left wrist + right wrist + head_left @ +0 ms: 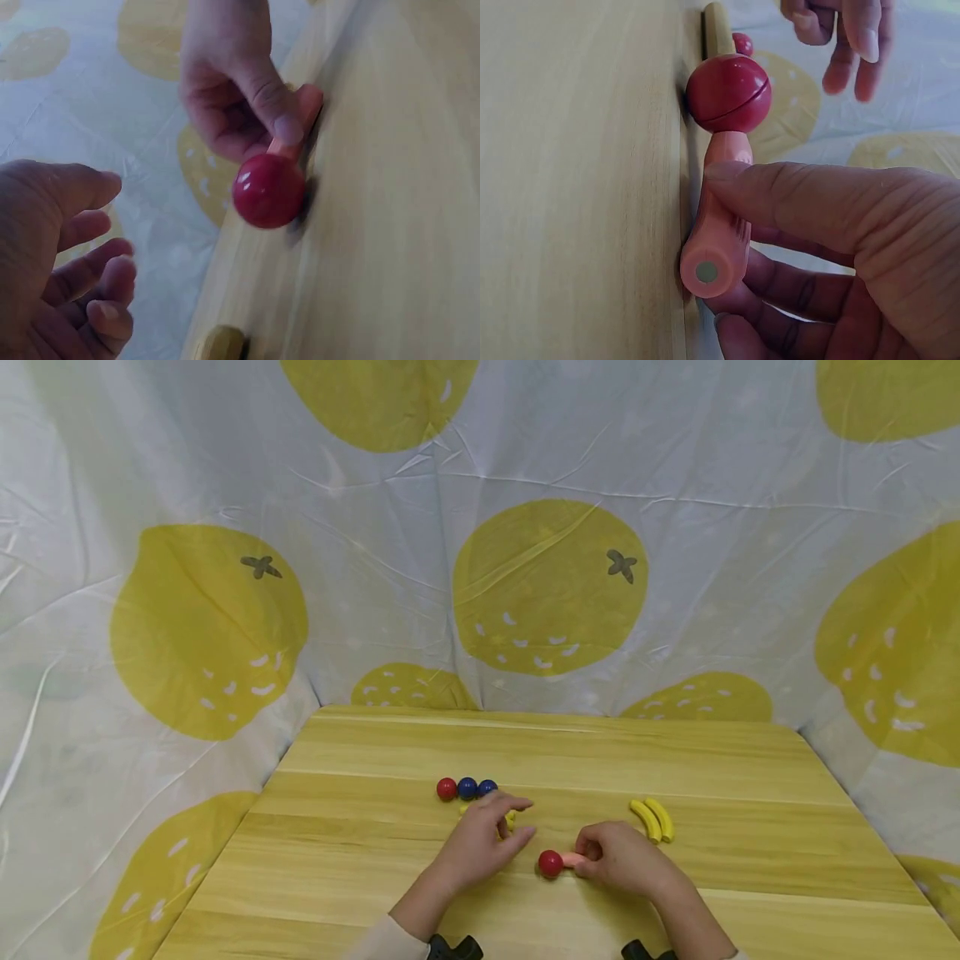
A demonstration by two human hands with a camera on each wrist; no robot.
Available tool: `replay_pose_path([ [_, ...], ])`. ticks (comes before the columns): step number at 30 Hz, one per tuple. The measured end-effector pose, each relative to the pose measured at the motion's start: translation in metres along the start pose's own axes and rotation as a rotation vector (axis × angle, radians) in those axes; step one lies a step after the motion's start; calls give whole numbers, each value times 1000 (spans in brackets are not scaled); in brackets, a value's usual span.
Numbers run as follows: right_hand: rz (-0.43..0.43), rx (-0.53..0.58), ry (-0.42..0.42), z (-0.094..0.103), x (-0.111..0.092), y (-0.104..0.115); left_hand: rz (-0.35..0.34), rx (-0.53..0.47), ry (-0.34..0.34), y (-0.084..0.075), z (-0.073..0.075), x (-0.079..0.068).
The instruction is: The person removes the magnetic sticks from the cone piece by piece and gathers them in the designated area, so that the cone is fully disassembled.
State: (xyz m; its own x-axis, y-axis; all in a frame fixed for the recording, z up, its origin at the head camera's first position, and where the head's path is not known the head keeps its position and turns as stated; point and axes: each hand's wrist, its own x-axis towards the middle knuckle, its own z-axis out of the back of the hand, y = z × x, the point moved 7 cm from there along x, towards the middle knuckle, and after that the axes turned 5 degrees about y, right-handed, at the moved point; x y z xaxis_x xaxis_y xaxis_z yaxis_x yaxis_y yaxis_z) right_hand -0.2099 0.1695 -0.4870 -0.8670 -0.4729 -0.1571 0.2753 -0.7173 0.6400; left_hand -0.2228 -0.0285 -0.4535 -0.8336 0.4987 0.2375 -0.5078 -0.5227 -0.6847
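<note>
My right hand (618, 858) pinches a curved pink piece (731, 202) between thumb and fingers, low over the wooden table. A round grey disc shows in its near end in the right wrist view. Its other end meets a glossy red ball (551, 863), which has a groove round it. My left hand (480, 843) hovers to the left with nothing in it, its fingers loosely bent and apart from the ball. Partly hidden behind that hand lie yellow pieces (511, 817).
A red ball (447, 789) and two blue balls (467, 788) stand in a row beyond my left hand. Two curved yellow pieces (660, 820) lie side by side beyond my right hand. Behind the table (360, 752) hangs a lemon-print cloth (390, 560).
</note>
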Motion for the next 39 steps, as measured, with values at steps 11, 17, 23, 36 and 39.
replay_pose_path([
  [11,62,-36,-3,2,2,5,92,79,240,-2,-56,-7],
  [17,59,-48,-12,2,2,4,86,73,203,2,-60,-7],
  [23,38,-56,-27,3,1,2,95,-37,194,4,-62,-8],
  [36,21,-43,-27,4,-1,-2,93,-158,199,8,-65,-9],
  [39,10,-42,-43,6,0,-3,91,-172,203,8,-66,-9],
])
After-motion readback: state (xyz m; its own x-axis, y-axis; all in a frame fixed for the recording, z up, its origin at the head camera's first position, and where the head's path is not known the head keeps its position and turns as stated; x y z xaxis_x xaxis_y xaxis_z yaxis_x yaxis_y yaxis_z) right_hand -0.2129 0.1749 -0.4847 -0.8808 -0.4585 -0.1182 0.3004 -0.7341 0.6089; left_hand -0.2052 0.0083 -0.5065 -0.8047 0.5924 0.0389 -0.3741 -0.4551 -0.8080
